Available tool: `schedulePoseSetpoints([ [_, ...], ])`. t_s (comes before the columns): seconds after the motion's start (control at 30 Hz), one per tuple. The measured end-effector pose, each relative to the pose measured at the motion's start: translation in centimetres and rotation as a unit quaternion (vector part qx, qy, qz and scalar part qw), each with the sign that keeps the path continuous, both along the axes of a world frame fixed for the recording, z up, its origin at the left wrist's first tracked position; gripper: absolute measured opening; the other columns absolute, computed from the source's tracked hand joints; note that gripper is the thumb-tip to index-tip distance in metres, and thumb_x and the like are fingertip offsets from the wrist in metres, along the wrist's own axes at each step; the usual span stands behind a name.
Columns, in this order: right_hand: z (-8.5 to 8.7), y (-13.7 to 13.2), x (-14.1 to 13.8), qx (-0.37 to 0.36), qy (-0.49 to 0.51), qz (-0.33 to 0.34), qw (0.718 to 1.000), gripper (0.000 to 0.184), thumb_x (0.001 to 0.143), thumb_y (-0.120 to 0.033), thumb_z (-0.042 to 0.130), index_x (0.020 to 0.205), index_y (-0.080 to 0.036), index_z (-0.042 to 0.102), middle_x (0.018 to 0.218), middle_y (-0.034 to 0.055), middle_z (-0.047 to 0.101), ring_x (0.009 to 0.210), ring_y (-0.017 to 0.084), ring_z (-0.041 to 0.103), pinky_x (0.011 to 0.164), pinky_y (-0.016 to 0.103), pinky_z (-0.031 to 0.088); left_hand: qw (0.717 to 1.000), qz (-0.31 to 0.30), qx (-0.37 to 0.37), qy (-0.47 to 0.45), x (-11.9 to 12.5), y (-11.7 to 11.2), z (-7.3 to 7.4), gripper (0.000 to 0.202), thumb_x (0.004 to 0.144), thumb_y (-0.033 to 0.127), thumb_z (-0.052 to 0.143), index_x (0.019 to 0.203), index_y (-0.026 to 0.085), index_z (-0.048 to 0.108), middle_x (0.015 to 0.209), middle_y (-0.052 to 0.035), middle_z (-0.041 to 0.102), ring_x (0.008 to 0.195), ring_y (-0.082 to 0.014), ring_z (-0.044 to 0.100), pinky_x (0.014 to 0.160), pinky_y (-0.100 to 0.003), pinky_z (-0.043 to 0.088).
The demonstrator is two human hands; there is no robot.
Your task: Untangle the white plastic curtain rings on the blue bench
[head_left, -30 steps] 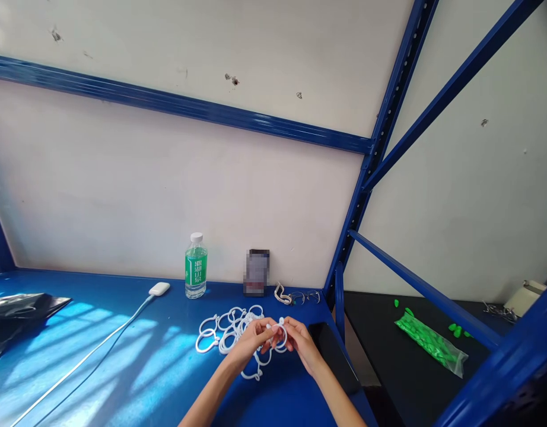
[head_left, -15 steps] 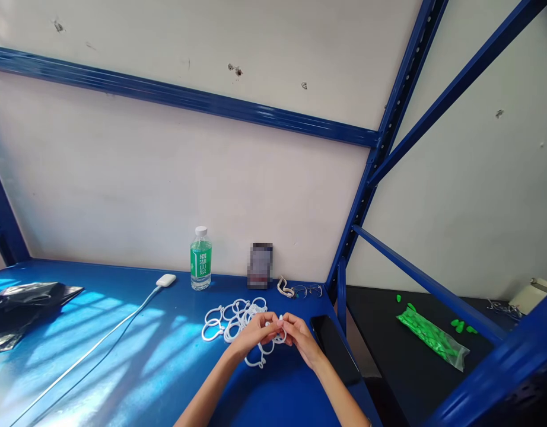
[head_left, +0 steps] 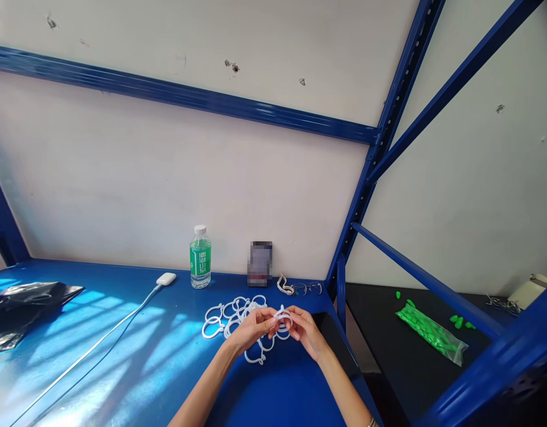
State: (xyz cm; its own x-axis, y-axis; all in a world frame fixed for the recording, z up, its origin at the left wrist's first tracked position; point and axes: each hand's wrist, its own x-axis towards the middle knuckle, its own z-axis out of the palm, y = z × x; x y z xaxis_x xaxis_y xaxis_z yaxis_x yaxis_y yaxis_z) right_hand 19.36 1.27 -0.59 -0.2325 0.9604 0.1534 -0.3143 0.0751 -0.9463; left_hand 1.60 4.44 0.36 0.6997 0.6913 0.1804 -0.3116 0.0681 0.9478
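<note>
Between my two hands is a white ring (head_left: 283, 315) with a small knob at its top. My left hand (head_left: 254, 327) pinches its left side, and my right hand (head_left: 304, 329) grips its right side. Several more white rings (head_left: 213, 323), loosely linked or overlapping, lie in a pile on the blue table just behind and left of my hands. Part of the pile shows below my left fingers, and some of it is hidden behind that hand.
A water bottle (head_left: 200, 258), a propped phone-like object (head_left: 260, 264) and eyeglasses (head_left: 307, 289) stand along the wall. A black phone (head_left: 338, 347) lies by my right wrist. Left are a white charger (head_left: 165, 279) with cable and a black plastic bag (head_left: 24, 311). Blue posts (head_left: 358, 201) rise at right.
My hands have drawn slightly apart, and the white ring between them now shows more fully. The camera view has shifted a little.
</note>
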Motion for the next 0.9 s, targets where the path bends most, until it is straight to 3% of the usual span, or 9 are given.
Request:
schedulePoseSetpoints([
  [0.3, -0.1, -0.6, -0.7, 0.021, -0.132, 0.075, 0.988, 0.038, 0.084, -0.052, 0.057, 0.077, -0.015, 0.054, 0.054, -0.0029, 0.057, 0.032, 0.003, 0.034, 0.035, 0.018, 0.019, 0.991, -0.014, 0.047, 0.123, 0.2, 0.2, -1.0, 0.054, 0.073, 0.068, 0.056, 0.062, 0.015, 0.052, 0.047, 0.0024, 0.051, 0.036, -0.0051, 0.035, 0.037, -0.020, 0.019],
  [0.53, -0.8, -0.6, -1.4, -0.055, -0.009, 0.033, 0.998, 0.046, 0.075, -0.056, 0.066, 0.060, -0.015, 0.051, 0.051, -0.0054, 0.043, 0.042, 0.003, 0.026, 0.040, 0.020, 0.013, 0.994, -0.097, -0.017, 0.051, 0.7, -0.4, -0.6, 0.056, 0.076, 0.066, 0.054, 0.053, 0.018, 0.039, 0.046, 0.0100, 0.024, 0.042, -0.0039, 0.016, 0.044, -0.023, 0.011],
  [0.7, -1.7, -0.3, -2.1, -0.091, 0.078, -0.015, 0.993, 0.058, 0.068, -0.061, 0.068, 0.045, -0.018, 0.037, 0.039, -0.0076, 0.030, 0.039, 0.004, 0.020, 0.043, 0.022, 0.016, 0.990, -0.134, -0.043, -0.005, 1.7, -0.9, -0.8, 0.061, 0.080, 0.063, 0.052, 0.046, 0.019, 0.028, 0.044, 0.0089, 0.020, 0.044, -0.0047, 0.014, 0.049, -0.026, 0.011],
  [0.9, -2.1, -0.2, -1.9, -0.132, 0.144, -0.013, 0.981, 0.063, 0.063, -0.059, 0.072, 0.038, -0.018, 0.031, 0.034, -0.0084, 0.025, 0.036, 0.003, 0.016, 0.042, 0.022, 0.014, 0.989, -0.134, -0.053, -0.035, 2.3, -1.5, -1.2, 0.062, 0.081, 0.060, 0.054, 0.044, 0.019, 0.027, 0.044, 0.0080, 0.019, 0.044, -0.0053, 0.015, 0.051, -0.028, 0.012],
])
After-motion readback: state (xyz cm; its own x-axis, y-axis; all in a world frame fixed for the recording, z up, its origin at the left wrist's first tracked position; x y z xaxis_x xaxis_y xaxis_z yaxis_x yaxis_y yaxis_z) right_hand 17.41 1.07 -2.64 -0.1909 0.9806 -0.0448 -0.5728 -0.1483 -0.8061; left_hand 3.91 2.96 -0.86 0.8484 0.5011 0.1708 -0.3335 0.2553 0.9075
